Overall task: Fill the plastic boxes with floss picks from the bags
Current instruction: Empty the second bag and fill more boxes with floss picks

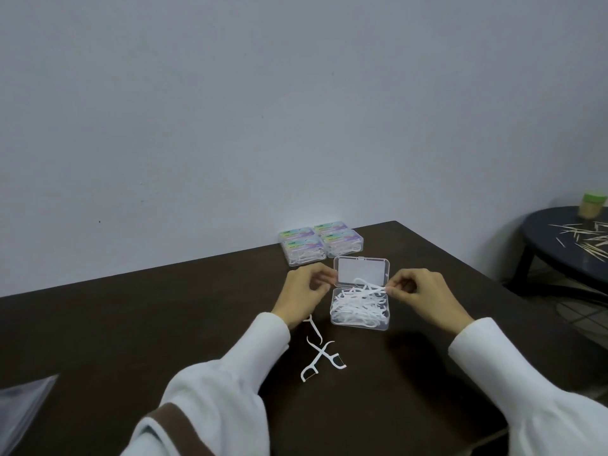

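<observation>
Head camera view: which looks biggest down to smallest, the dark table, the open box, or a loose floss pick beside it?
1. Table
2. Open box
3. Loose floss pick, though it lies nearer the camera, so it looks bigger than it would beside the box.

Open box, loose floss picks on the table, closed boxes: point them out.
open box [339,319]: head view, front left wall.
loose floss picks [320,353]: head view, where two cross.
closed boxes [342,242]: head view, right front lid.
</observation>
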